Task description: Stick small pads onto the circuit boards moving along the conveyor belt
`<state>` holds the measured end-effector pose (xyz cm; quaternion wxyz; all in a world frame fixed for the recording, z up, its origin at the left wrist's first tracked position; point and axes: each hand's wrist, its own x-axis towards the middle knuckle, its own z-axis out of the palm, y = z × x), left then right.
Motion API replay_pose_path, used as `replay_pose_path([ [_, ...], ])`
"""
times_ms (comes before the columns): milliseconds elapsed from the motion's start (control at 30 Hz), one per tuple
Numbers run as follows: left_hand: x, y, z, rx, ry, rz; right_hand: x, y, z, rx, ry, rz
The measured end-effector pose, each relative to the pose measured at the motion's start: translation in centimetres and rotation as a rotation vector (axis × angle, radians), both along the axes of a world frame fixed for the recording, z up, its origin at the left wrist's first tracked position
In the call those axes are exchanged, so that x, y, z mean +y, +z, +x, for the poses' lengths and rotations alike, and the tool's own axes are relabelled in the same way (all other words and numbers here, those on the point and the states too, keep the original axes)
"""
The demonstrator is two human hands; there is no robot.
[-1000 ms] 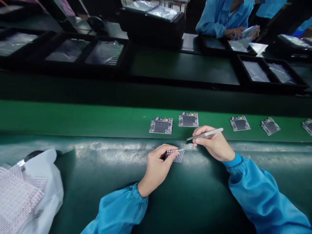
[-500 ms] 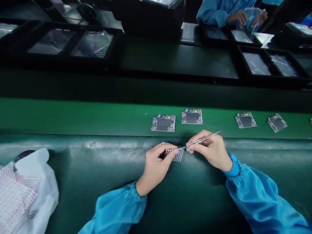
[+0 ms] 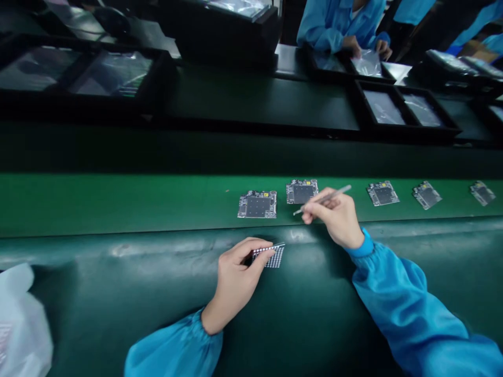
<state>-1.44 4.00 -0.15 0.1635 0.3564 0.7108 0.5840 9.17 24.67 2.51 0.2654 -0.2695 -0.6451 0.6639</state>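
My left hand (image 3: 238, 272) pinches a small dark sheet with rows of white dots (image 3: 276, 257) above the dark green mat. Metal tweezers (image 3: 332, 194) are gripped in my right hand (image 3: 338, 215), their tip pointing left. That tip hangs near the lower edge of a circuit board (image 3: 301, 192), partly behind the hand. Whether the tip carries anything is too small to tell. Left of it lies another circuit board (image 3: 257, 204), flat on the green strip (image 3: 118, 201). Farther right are a third board (image 3: 383, 193) and a few others.
A white bag (image 3: 25, 319) lies at the lower left. Black trays with clear film (image 3: 408, 112) stand beyond the strip, on both sides. A co-worker's hands (image 3: 351, 46) hold clear film at the top.
My right hand has moved up with the tweezers, away from the dotted sheet, to the second board. My left hand still holds the sheet. The view has shifted, and another board shows fully at right.
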Motion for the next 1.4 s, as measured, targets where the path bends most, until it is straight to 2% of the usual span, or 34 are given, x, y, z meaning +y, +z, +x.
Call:
replay_pose_path([
  [133,0.0,-0.1,-0.2,0.014,0.004,0.011,4.8,-1.8,-2.4,-0.017,-0.151,0.045],
  [267,-0.1,0.0,-0.3,0.027,0.002,0.001,7.0,-3.0,-4.2,-0.081,-0.158,0.037],
  [433,-0.2,0.1,-0.3,0.03,0.007,-0.015,7.4,-3.3,-4.5,-0.155,-0.138,0.045],
  [900,-0.1,-0.2,-0.4,0.068,0.014,-0.005,8.0,-3.7,-3.1,-0.179,-0.152,0.124],
  [1133,-0.1,-0.2,-0.5,0.069,0.023,-0.006,7.8,-3.0,-1.9,-0.197,-0.155,0.109],
  [1200,-0.1,-0.2,-0.5,0.072,0.031,-0.01,8.1,-2.5,-1.3,-0.191,-0.155,0.282],
  [1267,-0.1,-0.3,-0.5,0.072,0.029,-0.016,8.3,-2.3,-0.6,-0.204,-0.096,0.614],
  [1333,-0.2,-0.4,-0.5,0.07,0.023,-0.013,8.5,-2.3,-0.1,-0.306,0.03,0.962],
  [1400,-0.2,-0.5,-0.5,0.064,0.022,-0.008,8.5,-2.5,0.2,-0.482,0.175,1.184],
])
